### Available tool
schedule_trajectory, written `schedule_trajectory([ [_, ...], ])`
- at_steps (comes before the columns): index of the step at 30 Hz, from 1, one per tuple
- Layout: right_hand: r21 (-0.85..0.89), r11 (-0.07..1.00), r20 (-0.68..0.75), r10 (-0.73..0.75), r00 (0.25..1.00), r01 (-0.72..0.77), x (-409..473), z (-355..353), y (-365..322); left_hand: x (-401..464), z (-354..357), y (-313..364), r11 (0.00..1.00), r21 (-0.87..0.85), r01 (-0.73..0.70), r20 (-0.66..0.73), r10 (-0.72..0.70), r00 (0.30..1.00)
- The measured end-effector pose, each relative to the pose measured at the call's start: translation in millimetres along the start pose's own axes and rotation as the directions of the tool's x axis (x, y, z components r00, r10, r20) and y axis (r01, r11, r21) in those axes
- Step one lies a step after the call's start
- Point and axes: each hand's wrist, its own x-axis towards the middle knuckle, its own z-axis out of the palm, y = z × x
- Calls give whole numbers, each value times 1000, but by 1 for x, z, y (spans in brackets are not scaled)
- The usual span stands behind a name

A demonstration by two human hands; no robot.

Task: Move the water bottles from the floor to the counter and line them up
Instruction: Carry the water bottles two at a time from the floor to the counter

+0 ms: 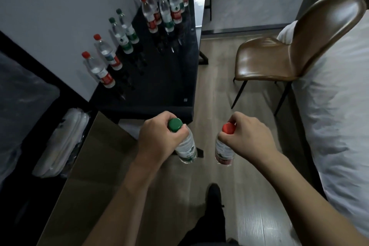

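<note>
The left hand (157,136) and the right hand (247,136) are holding one clear plastic water bottle each, a green-capped bottle (186,148) and a red-capped bottle (222,152), while a row of four bottles (108,54), two red-capped and two green-capped, is standing on the black counter (169,78), a far cluster of bottles (165,12) is crowding too tightly to count, and one brown leather chair (269,60) is standing nearby.

We see two clear water bottles held up over the floor by their necks: a green-capped bottle (184,142) near left, a red-capped bottle (224,147) near right, both hanging roughly upright. On the dark counter (169,78), four bottles (111,46) stand in a row along the wall, with a cluster (163,4) at the far end.
</note>
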Motion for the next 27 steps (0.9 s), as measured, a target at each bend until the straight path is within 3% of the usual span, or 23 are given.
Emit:
schedule_trajectory([
  [14, 38, 999, -58, 37, 998, -35, 216, -39, 8, 221, 54, 16, 998, -55, -15, 6, 16, 1000],
  [27, 35, 992, 19, -119, 993, 119, 455, -61, 50, 414, 126, 41, 993, -58, 99, -63, -102, 993],
])
